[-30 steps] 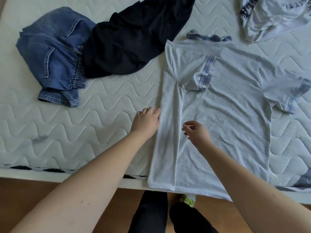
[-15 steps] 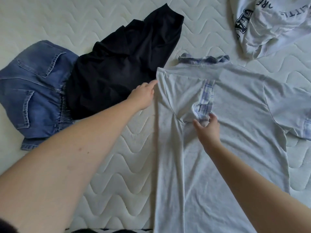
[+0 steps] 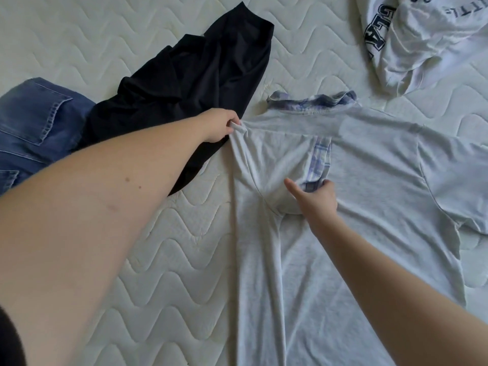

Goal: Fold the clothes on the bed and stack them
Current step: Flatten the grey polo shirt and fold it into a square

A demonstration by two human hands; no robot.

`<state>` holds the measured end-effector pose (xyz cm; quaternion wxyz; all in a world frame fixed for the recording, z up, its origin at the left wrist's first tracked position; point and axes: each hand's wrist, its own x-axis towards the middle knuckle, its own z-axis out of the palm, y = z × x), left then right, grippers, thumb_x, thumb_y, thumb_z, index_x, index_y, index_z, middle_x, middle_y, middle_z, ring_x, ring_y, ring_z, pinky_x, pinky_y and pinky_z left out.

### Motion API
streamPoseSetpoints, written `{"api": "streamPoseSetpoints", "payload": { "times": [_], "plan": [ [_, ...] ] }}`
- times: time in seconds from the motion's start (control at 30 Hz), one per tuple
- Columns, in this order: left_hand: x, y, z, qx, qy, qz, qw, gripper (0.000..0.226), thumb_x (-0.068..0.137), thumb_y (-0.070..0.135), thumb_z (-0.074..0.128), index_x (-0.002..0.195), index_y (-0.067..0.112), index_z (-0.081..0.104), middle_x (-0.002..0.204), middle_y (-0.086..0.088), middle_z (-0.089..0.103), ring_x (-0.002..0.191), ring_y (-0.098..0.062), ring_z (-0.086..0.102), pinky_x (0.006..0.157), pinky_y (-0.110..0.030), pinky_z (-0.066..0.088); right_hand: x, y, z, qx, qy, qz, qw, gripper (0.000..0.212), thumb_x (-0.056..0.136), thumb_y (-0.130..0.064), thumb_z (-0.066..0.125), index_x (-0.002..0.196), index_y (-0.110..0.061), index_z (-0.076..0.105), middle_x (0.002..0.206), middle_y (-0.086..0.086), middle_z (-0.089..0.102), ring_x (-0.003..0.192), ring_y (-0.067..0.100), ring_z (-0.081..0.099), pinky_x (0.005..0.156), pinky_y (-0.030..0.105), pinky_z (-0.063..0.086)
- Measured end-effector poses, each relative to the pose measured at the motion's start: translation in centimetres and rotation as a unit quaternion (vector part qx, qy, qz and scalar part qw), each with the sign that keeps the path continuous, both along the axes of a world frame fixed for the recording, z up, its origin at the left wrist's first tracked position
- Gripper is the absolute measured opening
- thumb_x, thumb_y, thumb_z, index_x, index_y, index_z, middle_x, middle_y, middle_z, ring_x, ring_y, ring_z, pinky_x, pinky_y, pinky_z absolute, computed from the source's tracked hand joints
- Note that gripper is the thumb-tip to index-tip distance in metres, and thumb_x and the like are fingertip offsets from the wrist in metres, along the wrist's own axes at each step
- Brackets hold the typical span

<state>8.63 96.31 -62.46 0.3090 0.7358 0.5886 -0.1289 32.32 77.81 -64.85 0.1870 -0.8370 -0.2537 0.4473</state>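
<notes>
A light grey polo shirt [image 3: 369, 207] with plaid blue trim lies flat on the quilted mattress [image 3: 158, 260], its left side and sleeve folded inward. My left hand [image 3: 219, 128] pinches the shirt's folded shoulder corner at the upper left. My right hand [image 3: 317, 198] grips the plaid cuff of the folded-in sleeve at mid-chest, with the index finger stretched out. The shirt's right sleeve lies spread out toward the right edge.
A crumpled black garment [image 3: 190, 83] lies just left of the shirt, touching my left hand. Blue jeans [image 3: 34, 122] lie at the far left. A white shirt with dark lettering [image 3: 422, 35] is bunched at the top right.
Both hands moved up from the shirt's lower part to its shoulder and folded sleeve. They now hold the fabric: the left pinches the corner, the right grips the cuff.
</notes>
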Motion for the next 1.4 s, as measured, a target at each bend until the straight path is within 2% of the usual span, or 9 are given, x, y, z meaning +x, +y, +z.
{"api": "streamPoseSetpoints", "payload": {
  "times": [0.13, 0.27, 0.53, 0.83, 1.0, 1.13, 1.23, 1.3, 1.4],
  "plan": [
    [0.6, 1.6, 1.3, 0.011, 0.044, -0.053, 0.998, 0.018, 0.096, 0.028, 0.060, 0.111, 0.022, 0.067, 0.082, 0.004, 0.070, 0.076, -0.008, 0.061, 0.069, -0.026, 0.045, 0.5, 0.7, -0.3, -0.011, 0.008, -0.001, 1.000, 0.051, 0.070, -0.043, 0.078, 0.104, -0.020, 0.048, 0.097, -0.002, 0.062, 0.091, 0.020, 0.062, 0.077, 0.040, 0.054],
    [1.9, 2.5, 2.4, 0.034, 0.088, -0.059, 0.994, 0.020, 0.092, 0.036, 0.064, 0.098, 0.018, 0.069, 0.083, 0.003, 0.071, 0.082, -0.015, 0.067, 0.076, -0.034, 0.054, 1.7, 0.5, -0.6, -0.007, -0.015, 0.047, 0.999, 0.033, 0.078, -0.039, 0.074, 0.091, -0.017, 0.052, 0.085, -0.001, 0.062, 0.071, 0.013, 0.057, 0.053, 0.028, 0.040],
    [3.9, 2.0, 1.4, 0.018, 0.170, -0.074, 0.982, 0.017, 0.097, 0.022, 0.058, 0.110, 0.012, 0.065, 0.113, -0.008, 0.060, 0.094, -0.024, 0.054, 0.077, -0.033, 0.045, 3.1, -1.1, -0.7, 0.017, -0.045, 0.093, 0.994, 0.045, 0.075, -0.051, 0.078, 0.089, -0.017, 0.052, 0.078, -0.008, 0.059, 0.069, 0.007, 0.054, 0.053, 0.028, 0.037],
    [5.9, 1.1, 1.0, 0.077, -0.053, -0.129, 0.987, 0.029, 0.092, 0.032, 0.061, 0.121, 0.026, 0.058, 0.120, 0.004, 0.047, 0.105, -0.014, 0.051, 0.086, -0.031, 0.042, 3.3, -0.1, 0.0, 0.081, 0.044, 0.020, 0.996, 0.055, 0.080, -0.048, 0.075, 0.125, -0.028, 0.050, 0.095, -0.013, 0.066, 0.082, 0.002, 0.063, 0.060, 0.022, 0.046],
    [12.5, -0.4, -0.6, 0.021, -0.107, -0.149, 0.983, 0.038, 0.094, 0.031, 0.063, 0.131, 0.021, 0.056, 0.127, -0.001, 0.054, 0.108, -0.014, 0.054, 0.093, -0.030, 0.043, 3.6, 0.4, 0.3, 0.103, 0.021, -0.010, 0.994, 0.054, 0.079, -0.042, 0.079, 0.121, -0.028, 0.049, 0.102, -0.007, 0.061, 0.085, 0.009, 0.062, 0.067, 0.034, 0.053],
    [15.8, -1.4, -1.9, 0.000, -0.091, -0.132, 0.987, 0.045, 0.091, 0.032, 0.067, 0.132, 0.020, 0.052, 0.131, -0.001, 0.053, 0.111, -0.017, 0.056, 0.097, -0.036, 0.047, 4.4, -0.5, 0.8, 0.127, -0.051, 0.015, 0.990, 0.034, 0.085, -0.041, 0.072, 0.109, -0.029, 0.052, 0.098, -0.010, 0.057, 0.086, 0.010, 0.058, 0.061, 0.024, 0.041],
    [16.7, -1.6, -2.6, 0.001, -0.062, -0.120, 0.991, 0.037, 0.090, 0.033, 0.069, 0.122, 0.019, 0.057, 0.122, -0.002, 0.060, 0.105, -0.019, 0.057, 0.089, -0.036, 0.048, 4.6, -1.2, 0.7, 0.103, -0.014, 0.061, 0.993, 0.018, 0.090, -0.039, 0.067, 0.101, -0.027, 0.062, 0.086, -0.013, 0.066, 0.079, 0.008, 0.064, 0.058, 0.018, 0.047],
    [16.8, -1.5, -2.7, 0.001, -0.062, -0.093, 0.994, 0.029, 0.091, 0.032, 0.068, 0.115, 0.019, 0.061, 0.110, -0.002, 0.063, 0.090, -0.015, 0.057, 0.076, -0.030, 0.046, 4.4, -1.8, 0.5, 0.060, 0.006, 0.103, 0.993, 0.024, 0.087, -0.043, 0.070, 0.103, -0.025, 0.064, 0.091, -0.013, 0.068, 0.082, 0.008, 0.065, 0.067, 0.029, 0.054],
    [16.7, -1.7, -2.4, 0.005, -0.082, -0.064, 0.995, 0.017, 0.093, 0.030, 0.065, 0.106, 0.019, 0.064, 0.093, 0.002, 0.060, 0.083, -0.016, 0.055, 0.069, -0.026, 0.037, 4.1, -2.3, 0.1, 0.027, 0.026, 0.113, 0.993, 0.031, 0.082, -0.044, 0.076, 0.104, -0.025, 0.064, 0.090, -0.010, 0.066, 0.079, 0.005, 0.062, 0.061, 0.024, 0.048]
  ]
}}
